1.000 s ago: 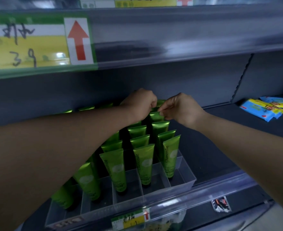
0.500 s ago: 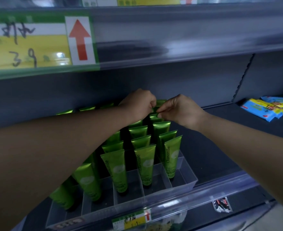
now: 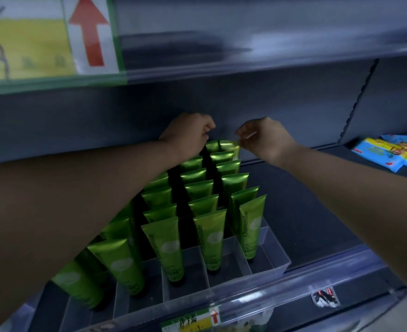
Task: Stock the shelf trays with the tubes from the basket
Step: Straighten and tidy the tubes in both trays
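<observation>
Green tubes (image 3: 209,238) stand upright in several rows inside a clear divided tray (image 3: 277,266) on the dark shelf. Both my arms reach over the rows to the back of the tray. My left hand (image 3: 188,135) is a closed fist just above the rear tubes of the middle row; nothing shows in it. My right hand (image 3: 263,137) hovers at the back of the right row, and its thumb and fingertips pinch the top corner of the rearmost tube (image 3: 228,146). No basket is in view.
The shelf above (image 3: 245,61) hangs low over my hands and carries a yellow price label with a red arrow (image 3: 88,32). Blue and yellow packets (image 3: 389,149) lie on the shelf at the far right. A small price tag (image 3: 192,319) sits on the front rail.
My hands were close together on the rearmost tube; now they have drawn apart, the left fist lifting off it. The view has moved closer to the shelf.
</observation>
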A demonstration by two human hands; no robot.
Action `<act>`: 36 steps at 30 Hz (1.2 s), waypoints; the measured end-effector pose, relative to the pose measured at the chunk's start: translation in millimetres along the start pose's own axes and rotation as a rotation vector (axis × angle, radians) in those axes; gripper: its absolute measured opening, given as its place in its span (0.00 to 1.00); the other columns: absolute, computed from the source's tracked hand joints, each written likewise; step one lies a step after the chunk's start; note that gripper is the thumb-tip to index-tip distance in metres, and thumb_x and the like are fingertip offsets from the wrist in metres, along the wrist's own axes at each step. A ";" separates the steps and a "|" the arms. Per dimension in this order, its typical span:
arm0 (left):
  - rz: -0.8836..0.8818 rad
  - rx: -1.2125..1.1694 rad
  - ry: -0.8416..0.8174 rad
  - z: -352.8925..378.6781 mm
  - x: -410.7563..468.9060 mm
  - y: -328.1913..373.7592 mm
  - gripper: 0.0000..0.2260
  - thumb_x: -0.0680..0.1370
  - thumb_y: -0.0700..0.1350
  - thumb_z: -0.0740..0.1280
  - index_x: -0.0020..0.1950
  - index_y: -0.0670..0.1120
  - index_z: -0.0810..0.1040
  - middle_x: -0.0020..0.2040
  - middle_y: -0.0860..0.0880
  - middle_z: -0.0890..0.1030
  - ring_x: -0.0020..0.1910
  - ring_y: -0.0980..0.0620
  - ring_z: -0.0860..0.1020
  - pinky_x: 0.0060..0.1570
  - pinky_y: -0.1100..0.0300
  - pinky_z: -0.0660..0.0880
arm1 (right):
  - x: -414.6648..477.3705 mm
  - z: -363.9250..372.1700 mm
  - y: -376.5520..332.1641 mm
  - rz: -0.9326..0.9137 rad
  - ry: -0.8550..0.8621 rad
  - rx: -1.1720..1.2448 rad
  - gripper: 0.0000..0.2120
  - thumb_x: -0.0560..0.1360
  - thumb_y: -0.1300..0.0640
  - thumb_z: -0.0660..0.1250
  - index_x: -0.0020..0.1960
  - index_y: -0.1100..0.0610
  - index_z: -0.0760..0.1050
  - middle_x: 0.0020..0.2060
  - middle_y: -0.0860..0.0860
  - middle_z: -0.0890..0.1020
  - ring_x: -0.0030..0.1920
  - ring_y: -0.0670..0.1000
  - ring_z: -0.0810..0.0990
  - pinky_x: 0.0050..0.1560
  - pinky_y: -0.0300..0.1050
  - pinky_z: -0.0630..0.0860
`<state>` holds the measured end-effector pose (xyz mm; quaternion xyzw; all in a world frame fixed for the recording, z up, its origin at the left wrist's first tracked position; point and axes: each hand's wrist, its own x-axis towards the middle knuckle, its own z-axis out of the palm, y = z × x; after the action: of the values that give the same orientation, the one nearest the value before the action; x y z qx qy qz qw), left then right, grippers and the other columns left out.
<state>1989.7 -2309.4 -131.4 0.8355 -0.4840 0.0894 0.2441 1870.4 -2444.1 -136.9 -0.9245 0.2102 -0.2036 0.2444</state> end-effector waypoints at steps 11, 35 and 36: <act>-0.031 0.073 -0.096 16.3 16.5 0.0 0.10 0.72 0.34 0.68 0.50 0.44 0.83 0.48 0.45 0.84 0.49 0.49 0.81 0.50 0.60 0.76 | 13.9 16.6 6.2 0.149 -0.122 0.209 0.05 0.74 0.65 0.68 0.47 0.60 0.81 0.42 0.58 0.83 0.43 0.56 0.83 0.54 0.52 0.80; -0.027 0.104 -0.045 22.5 23.5 -11.5 0.13 0.72 0.32 0.64 0.50 0.45 0.83 0.49 0.43 0.83 0.49 0.45 0.82 0.52 0.51 0.78 | 19.5 22.4 -7.8 0.126 -0.247 0.344 0.09 0.76 0.66 0.65 0.55 0.62 0.79 0.43 0.55 0.78 0.34 0.47 0.76 0.32 0.29 0.76; -0.020 0.113 -0.049 21.8 23.1 -11.0 0.14 0.72 0.32 0.64 0.50 0.45 0.83 0.50 0.43 0.83 0.49 0.44 0.82 0.52 0.51 0.78 | 19.6 22.2 -7.5 0.137 -0.252 0.368 0.09 0.76 0.66 0.65 0.55 0.63 0.79 0.44 0.55 0.78 0.35 0.46 0.76 0.31 0.29 0.76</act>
<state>2009.2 -2333.3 -144.8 0.8547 -0.4758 0.0936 0.1853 1899.4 -2439.6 -145.2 -0.8659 0.1996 -0.1044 0.4466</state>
